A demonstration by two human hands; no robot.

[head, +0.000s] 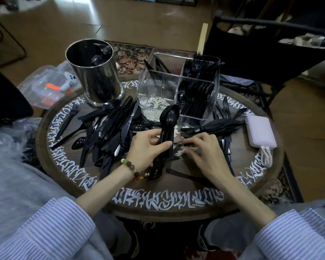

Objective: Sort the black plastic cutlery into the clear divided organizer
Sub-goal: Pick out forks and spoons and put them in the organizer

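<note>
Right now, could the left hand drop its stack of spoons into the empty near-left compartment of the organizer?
Probably yes. The left hand grips the stack of spoons upright, bowls up, just in front of the organizer. That compartment's open top looks unobstructed, and the right hand sits low on the table.

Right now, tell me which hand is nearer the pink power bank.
Right. The right hand lies on the table just left of the pink power bank; the left hand, gripping stacked spoons, is farther left.

My round table (68,186) carries a steel canister (98,79) and a pink power bank (260,131); black chair (261,59) behind
</note>
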